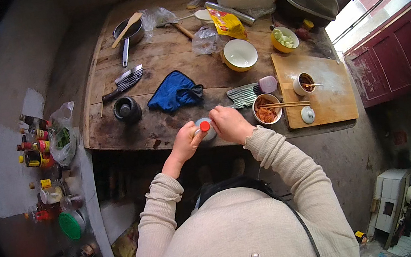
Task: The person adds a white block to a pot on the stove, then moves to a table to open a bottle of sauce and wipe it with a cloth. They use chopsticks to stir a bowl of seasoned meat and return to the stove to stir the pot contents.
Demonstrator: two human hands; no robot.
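At the near edge of the wooden table (173,123) stands a pale plastic bottle with a red cap (205,126). My left hand (185,142) is closed on its handle. My right hand (229,123) touches the bottle's far right side, with its fingers bent; whether it grips is unclear. Right of it, a white bowl (267,108) holds reddish meat with chopsticks (289,104) laid across. Behind my right hand lies a cleaver (242,96) beside a pink-lidded container (268,84). A blue cloth (174,91) lies beyond my left hand.
A cutting board (324,76) carries a cup of dark paste (303,84) and a white lid (307,115). Farther back are an empty bowl (240,55), a bowl of chopped greens (284,39) and a saucepan (128,30). A mortar (127,110) and second cleaver (124,84) are left.
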